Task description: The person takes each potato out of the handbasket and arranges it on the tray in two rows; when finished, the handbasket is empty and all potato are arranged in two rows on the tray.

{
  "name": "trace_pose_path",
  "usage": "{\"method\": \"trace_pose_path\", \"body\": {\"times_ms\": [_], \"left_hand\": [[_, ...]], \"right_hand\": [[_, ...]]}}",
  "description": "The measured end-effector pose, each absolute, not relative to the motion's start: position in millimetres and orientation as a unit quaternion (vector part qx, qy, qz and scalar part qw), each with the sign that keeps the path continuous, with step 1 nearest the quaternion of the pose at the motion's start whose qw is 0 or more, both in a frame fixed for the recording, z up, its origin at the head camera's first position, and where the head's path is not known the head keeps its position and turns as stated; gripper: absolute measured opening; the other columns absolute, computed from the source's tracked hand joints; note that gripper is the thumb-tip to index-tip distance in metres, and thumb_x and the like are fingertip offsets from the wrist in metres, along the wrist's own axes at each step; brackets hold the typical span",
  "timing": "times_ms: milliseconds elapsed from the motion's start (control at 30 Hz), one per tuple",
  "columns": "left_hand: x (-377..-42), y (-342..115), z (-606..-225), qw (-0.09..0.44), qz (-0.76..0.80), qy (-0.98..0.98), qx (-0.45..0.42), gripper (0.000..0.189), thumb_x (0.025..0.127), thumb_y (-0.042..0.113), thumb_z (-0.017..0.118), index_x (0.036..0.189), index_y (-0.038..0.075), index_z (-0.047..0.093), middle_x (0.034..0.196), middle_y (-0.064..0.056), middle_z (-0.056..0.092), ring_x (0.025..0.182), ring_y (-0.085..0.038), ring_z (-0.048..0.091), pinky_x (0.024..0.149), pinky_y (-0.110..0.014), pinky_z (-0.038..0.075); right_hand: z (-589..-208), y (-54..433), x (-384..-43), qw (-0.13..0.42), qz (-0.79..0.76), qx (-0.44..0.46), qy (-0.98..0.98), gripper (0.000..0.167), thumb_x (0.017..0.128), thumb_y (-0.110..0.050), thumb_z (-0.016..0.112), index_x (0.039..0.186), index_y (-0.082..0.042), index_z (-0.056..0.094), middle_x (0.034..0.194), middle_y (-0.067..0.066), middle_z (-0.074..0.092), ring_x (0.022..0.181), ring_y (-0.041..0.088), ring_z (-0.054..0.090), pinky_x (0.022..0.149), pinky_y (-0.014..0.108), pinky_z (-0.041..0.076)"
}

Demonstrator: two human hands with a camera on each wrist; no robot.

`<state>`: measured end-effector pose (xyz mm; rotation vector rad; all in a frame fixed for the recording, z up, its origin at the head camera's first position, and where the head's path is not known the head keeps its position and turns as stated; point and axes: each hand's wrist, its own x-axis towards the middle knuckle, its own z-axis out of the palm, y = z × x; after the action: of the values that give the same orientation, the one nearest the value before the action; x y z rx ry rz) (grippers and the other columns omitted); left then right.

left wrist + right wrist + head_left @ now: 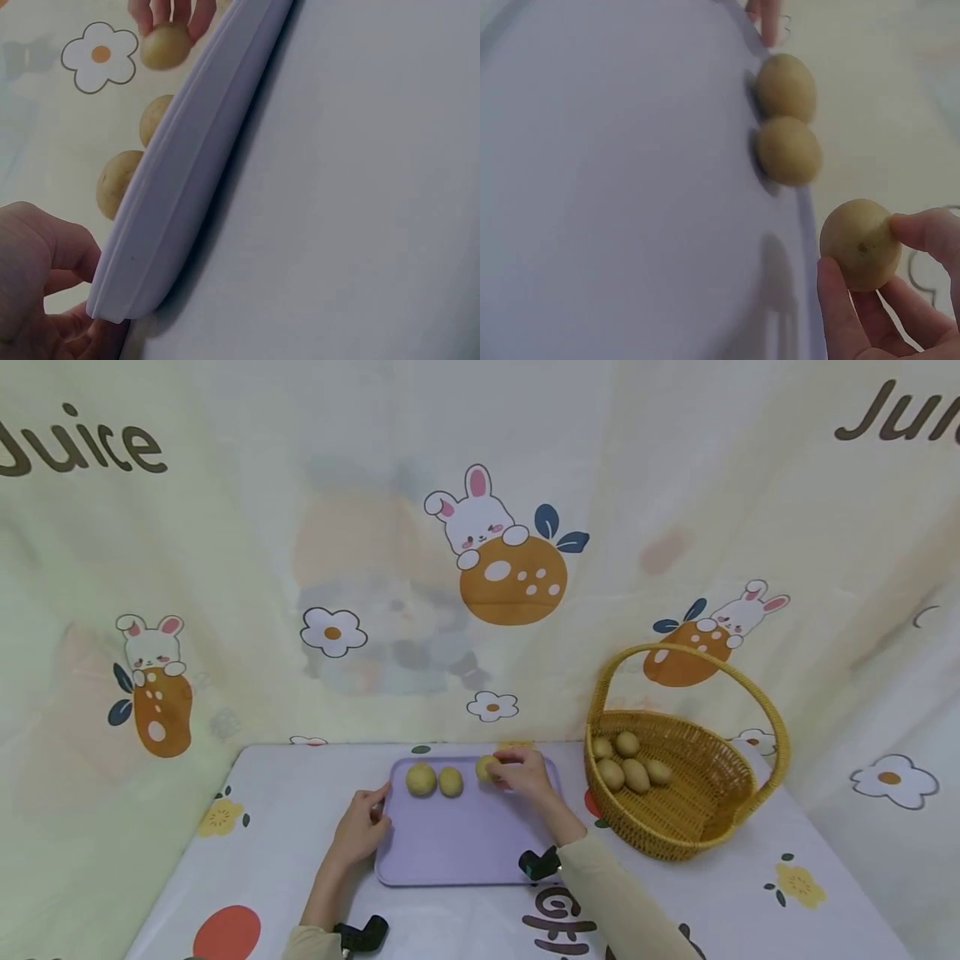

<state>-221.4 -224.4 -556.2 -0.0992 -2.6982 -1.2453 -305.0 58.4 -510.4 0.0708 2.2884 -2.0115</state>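
A lilac tray (465, 839) lies on the table, with two potatoes (421, 779) side by side along its far edge. My right hand (525, 774) pinches another potato (861, 244) between thumb and fingers. In the right wrist view this potato is above the tray's far side, apart from the other two, and a shadow falls on the tray below. At the tray's left side, my left hand (362, 827) grips the rim, its fingers bent around the edge in the left wrist view (45, 277).
A wicker basket (720, 835) with a tall handle stands right of the tray, holding several potatoes (636, 774) at its left side. A printed cloth (300, 860) covers the table, and a printed curtain (405, 427) hangs behind it.
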Motion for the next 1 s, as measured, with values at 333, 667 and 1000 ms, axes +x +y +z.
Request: {"method": "trace_pose_path", "body": {"times_ms": [333, 667, 1000], "left_hand": [[-221, -224, -556, 0.095, -0.419, -0.902, -0.04, 0.059, 0.076, -0.001, 0.062, 0.135, -0.007, 0.055, 0.104, -0.018, 0.054, 0.075, -0.014, 0.052, 0.067, -0.029, 0.043], [-221, -223, -557, 0.091, -0.417, -0.903, -0.04, 0.059, 0.077, -0.002, 0.062, 0.135, -0.008, 0.054, 0.104, -0.017, 0.054, 0.075, -0.014, 0.05, 0.066, -0.028, 0.042], [-219, -223, -557, 0.137, -0.418, -0.895, -0.077, 0.059, 0.075, 0.003, 0.058, 0.131, -0.012, 0.055, 0.099, -0.019, 0.052, 0.071, -0.014, 0.049, 0.062, -0.029, 0.041]], "right_hand": [[-519, 33, -298, 0.057, -0.661, 0.042, 0.747, 0.027, 0.079, 0.002, 0.071, 0.102, 0.015, 0.067, 0.087, 0.015, 0.069, 0.062, 0.015, 0.063, 0.06, 0.031, 0.056], [-526, 27, -298, 0.046, -0.652, 0.061, 0.754, 0.027, 0.077, -0.002, 0.074, 0.099, 0.011, 0.07, 0.087, 0.012, 0.07, 0.061, 0.012, 0.061, 0.058, 0.026, 0.054], [-523, 31, -296, 0.058, -0.633, 0.063, 0.769, 0.027, 0.081, -0.011, 0.074, 0.1, 0.008, 0.071, 0.092, 0.013, 0.069, 0.065, 0.014, 0.06, 0.059, 0.027, 0.053]]}}
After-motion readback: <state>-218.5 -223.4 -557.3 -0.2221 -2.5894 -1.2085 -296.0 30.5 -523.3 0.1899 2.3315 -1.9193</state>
